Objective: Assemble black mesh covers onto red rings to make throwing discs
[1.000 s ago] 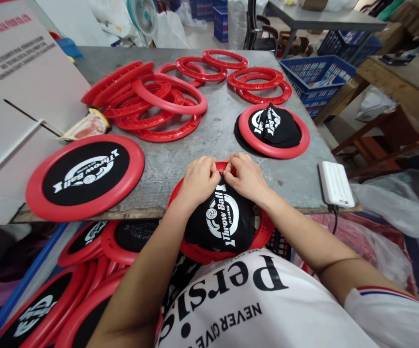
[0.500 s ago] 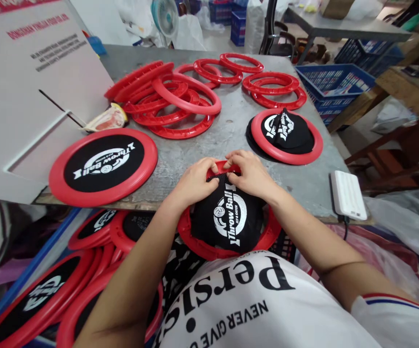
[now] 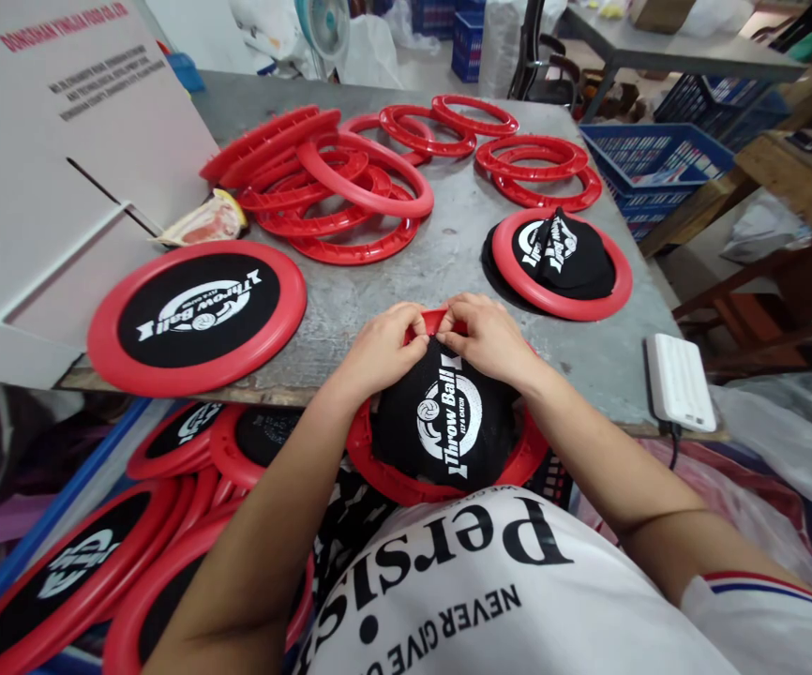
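A red ring (image 3: 379, 471) stands at the near edge of the bench (image 3: 575, 370), in front of the person's shirt (image 3: 448, 553); whether it touches the shirt I cannot tell. A black cloth panel (image 3: 406, 431) lies across it, with a gap at the right side. Left hand (image 3: 386, 349): grip together, thumb and fingers clamped on the panel's far edge, at the ring's rim. Right hand (image 3: 488, 340): likewise, just beside the left. Handling, as judged: ring light, stiff and smooth, probably plastic, liable to slip; cloth soft, inclined to stretch or crease. Sound holds: the ring by its rim, the cloth by its border, clear of the white print (image 3: 451, 417).
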Motion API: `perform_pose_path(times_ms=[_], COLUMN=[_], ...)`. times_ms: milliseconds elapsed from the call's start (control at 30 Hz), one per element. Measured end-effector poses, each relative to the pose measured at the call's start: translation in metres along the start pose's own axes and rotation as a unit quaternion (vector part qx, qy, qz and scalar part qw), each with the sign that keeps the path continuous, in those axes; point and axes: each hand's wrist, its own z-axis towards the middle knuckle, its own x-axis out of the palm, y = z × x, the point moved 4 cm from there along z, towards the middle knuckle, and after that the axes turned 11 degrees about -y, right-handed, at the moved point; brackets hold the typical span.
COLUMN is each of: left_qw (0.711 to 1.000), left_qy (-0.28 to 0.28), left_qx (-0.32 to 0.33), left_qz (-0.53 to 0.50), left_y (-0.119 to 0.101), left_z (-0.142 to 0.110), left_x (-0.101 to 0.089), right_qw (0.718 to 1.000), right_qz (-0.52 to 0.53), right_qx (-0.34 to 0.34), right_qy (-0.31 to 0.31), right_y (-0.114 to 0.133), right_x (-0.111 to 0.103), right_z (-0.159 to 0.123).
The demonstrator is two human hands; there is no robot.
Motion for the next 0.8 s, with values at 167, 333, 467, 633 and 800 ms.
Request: perform_pose_path(times_ms=[167, 333, 467, 633, 800], left_qw=[1.0, 1.0, 0.999, 0.995, 0.993], left_qy=[-0.006, -0.022, -0.041, -0.054, -0.054], left_qx=[-0.007, -0.016, -0.024, -0.049, -0.056], left_qz=[-0.006, 0.002, 0.027, 0.066, 0.09], left_y=[0.0, 0.0008, 0.0011, -0.0006, 0.0021], left_z=[-0.0002, 0.0012, 0.0028, 0.0049, 0.0069], left_x=[-0.0013, -0.0008, 0.0005, 0.0043, 0.0056], right_qw=[1.0, 1.0, 0.999, 0.998, 0.997], right_qz=[0.013, 0.0, -0.012, -0.027, -0.044], right_qx=[0.0, 0.013, 0.02, 0.022, 0.026], right_qy=[-0.009, -0.026, -0.04, -0.052, -0.051], right_y=[-0.0027, -0.0036, -0.0024, 0.0003, 0.001], right_x=[0.0012, 0.0045, 0.0063, 0.0069, 0.0084], right_z=[0.0003, -0.0009, -0.0018, -0.0024, -0.0014])
